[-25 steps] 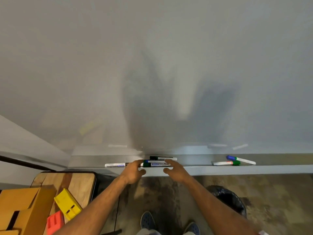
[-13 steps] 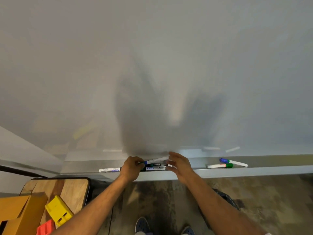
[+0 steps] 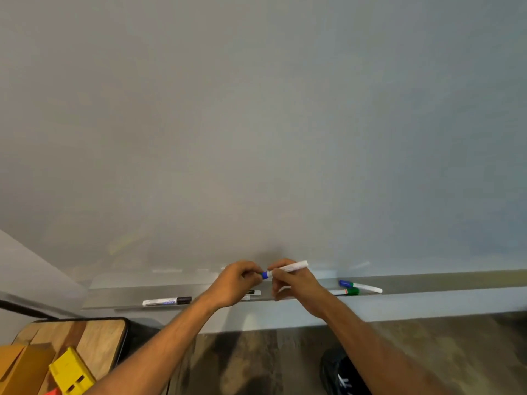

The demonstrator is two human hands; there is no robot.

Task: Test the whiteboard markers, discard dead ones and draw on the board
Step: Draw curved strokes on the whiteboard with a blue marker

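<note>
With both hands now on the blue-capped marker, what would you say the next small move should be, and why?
Probably pull the blue cap off: the left hand pinches it, the right hand grips the white barrel, and the whiteboard just above shows no marks.

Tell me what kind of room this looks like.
Probably an office or classroom: a big whiteboard with a marker tray, loose markers on it, and a wooden table nearby.
</note>
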